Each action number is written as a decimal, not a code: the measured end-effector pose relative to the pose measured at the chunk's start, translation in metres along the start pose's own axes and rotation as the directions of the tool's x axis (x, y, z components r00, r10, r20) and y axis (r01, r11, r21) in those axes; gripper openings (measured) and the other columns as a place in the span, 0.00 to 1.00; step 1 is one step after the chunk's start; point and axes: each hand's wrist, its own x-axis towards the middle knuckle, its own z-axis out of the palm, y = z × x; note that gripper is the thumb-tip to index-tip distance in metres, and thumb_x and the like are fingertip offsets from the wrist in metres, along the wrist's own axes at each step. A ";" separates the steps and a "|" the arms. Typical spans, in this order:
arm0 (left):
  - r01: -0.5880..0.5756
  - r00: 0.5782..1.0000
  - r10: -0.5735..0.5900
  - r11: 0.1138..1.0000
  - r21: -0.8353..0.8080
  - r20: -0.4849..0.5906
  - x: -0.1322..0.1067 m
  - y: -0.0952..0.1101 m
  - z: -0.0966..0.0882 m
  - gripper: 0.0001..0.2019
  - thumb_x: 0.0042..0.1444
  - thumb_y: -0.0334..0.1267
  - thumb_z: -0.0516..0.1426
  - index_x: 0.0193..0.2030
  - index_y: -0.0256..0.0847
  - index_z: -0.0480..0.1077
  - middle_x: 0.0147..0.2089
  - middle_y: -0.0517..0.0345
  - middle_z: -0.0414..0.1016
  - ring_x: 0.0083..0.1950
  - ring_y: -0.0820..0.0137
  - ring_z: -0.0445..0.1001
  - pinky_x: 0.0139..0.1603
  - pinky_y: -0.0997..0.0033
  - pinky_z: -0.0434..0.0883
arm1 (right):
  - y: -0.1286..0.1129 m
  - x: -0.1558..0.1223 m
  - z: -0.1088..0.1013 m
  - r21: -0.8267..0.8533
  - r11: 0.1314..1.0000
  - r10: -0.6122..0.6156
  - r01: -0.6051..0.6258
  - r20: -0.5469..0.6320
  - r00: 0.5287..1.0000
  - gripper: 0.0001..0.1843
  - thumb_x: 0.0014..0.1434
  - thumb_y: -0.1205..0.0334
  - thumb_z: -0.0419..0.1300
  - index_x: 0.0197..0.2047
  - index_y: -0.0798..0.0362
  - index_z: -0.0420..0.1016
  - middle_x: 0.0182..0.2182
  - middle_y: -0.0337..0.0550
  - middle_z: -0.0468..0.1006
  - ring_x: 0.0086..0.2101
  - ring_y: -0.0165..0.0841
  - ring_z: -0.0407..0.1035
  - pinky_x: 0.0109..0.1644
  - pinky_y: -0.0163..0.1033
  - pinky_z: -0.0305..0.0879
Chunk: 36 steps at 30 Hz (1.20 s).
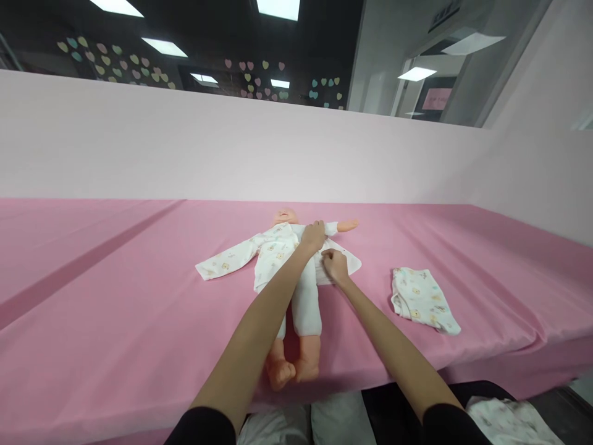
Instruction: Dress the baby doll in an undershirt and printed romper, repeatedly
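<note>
A baby doll (306, 303) lies on its back, head away from me, its body and legs in white cloth and its feet bare. A white baby shirt (278, 252) with small printed figures covers one side of its chest. One sleeve stretches out to the left, while the other half lies spread beside the doll's right-hand side. My left hand (314, 236) is closed at the doll's chest near the outstretched arm (347, 225); what its fingers hold is hidden. Just right of it, my right hand (336, 266) is curled closed on the shirt's spread part.
Folded printed baby clothing (421, 298) lies on the pink table cover (115, 321) to the right. A white wall (231, 148) stands behind, with dark glass above it. More printed cloth (509, 420) is below the table's front edge at the lower right.
</note>
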 end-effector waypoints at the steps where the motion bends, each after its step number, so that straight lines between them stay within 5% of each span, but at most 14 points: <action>1: 0.001 1.000 -0.001 1.000 -0.005 -0.010 -0.001 0.000 0.000 0.16 0.60 0.38 0.51 0.52 0.31 0.59 0.52 0.43 0.68 0.52 0.61 0.70 0.49 0.67 0.65 | -0.001 0.009 0.000 -0.089 0.996 -0.003 0.001 -0.019 1.000 0.16 0.56 0.69 0.47 0.39 0.57 0.74 0.41 0.51 0.76 0.45 0.38 0.68 0.51 0.41 0.59; 7: -0.001 0.998 0.001 1.000 0.000 -0.065 -0.005 0.001 0.003 0.17 0.59 0.37 0.52 0.53 0.31 0.60 0.50 0.42 0.68 0.52 0.61 0.69 0.49 0.67 0.65 | -0.004 0.055 0.012 -0.337 0.937 0.073 -0.087 -0.053 0.996 0.20 0.59 0.59 0.51 0.49 0.63 0.69 0.52 0.63 0.68 0.56 0.52 0.56 0.57 0.58 0.46; 10: 0.006 0.996 -0.005 1.000 0.014 -0.093 -0.007 0.002 0.004 0.21 0.60 0.38 0.51 0.59 0.34 0.56 0.50 0.42 0.67 0.51 0.60 0.70 0.49 0.65 0.66 | 0.000 0.061 0.018 -0.385 0.919 0.077 -0.080 -0.025 0.997 0.20 0.60 0.58 0.50 0.52 0.60 0.67 0.50 0.59 0.70 0.54 0.50 0.60 0.56 0.58 0.48; 15: 0.027 0.995 -0.016 0.993 0.115 -0.101 -0.010 0.005 0.002 0.29 0.62 0.33 0.46 0.68 0.54 0.40 0.47 0.47 0.66 0.44 0.62 0.73 0.44 0.63 0.67 | 0.013 0.065 0.000 -0.440 0.895 0.044 -0.069 -0.066 0.997 0.17 0.53 0.71 0.54 0.47 0.57 0.69 0.44 0.53 0.74 0.51 0.43 0.64 0.58 0.52 0.47; 19: 0.053 0.997 -0.042 0.988 0.147 -0.072 -0.012 0.006 0.001 0.33 0.62 0.27 0.40 0.67 0.62 0.33 0.46 0.48 0.64 0.43 0.64 0.73 0.43 0.64 0.67 | 0.028 0.075 -0.034 -0.371 0.905 0.134 -0.210 -0.219 0.966 0.16 0.54 0.67 0.54 0.47 0.54 0.70 0.40 0.51 0.75 0.42 0.41 0.70 0.46 0.44 0.61; 23: 0.029 0.999 -0.034 0.977 0.209 0.020 -0.014 0.004 0.004 0.34 0.60 0.24 0.40 0.68 0.61 0.35 0.47 0.46 0.63 0.44 0.63 0.72 0.43 0.63 0.66 | 0.028 0.085 -0.056 -0.258 0.937 0.141 -0.238 -0.343 0.929 0.17 0.56 0.62 0.52 0.48 0.48 0.70 0.40 0.45 0.75 0.39 0.37 0.70 0.36 0.37 0.62; 30: 0.070 0.994 -0.091 0.962 0.265 0.067 -0.018 0.000 0.005 0.32 0.59 0.26 0.43 0.66 0.61 0.43 0.50 0.44 0.62 0.46 0.60 0.71 0.45 0.63 0.64 | 0.009 0.087 -0.062 -0.008 0.988 0.129 -0.152 -0.485 0.865 0.22 0.41 0.71 0.56 0.42 0.51 0.76 0.38 0.43 0.76 0.35 0.35 0.68 0.31 0.33 0.59; 36: 0.095 0.991 -0.118 0.950 0.299 0.059 -0.022 0.007 0.008 0.29 0.60 0.26 0.42 0.64 0.59 0.49 0.52 0.44 0.61 0.51 0.57 0.68 0.47 0.60 0.61 | 0.006 0.086 -0.059 -0.004 0.991 0.119 -0.136 -0.462 0.879 0.20 0.42 0.72 0.55 0.39 0.51 0.76 0.36 0.42 0.76 0.34 0.34 0.68 0.32 0.34 0.59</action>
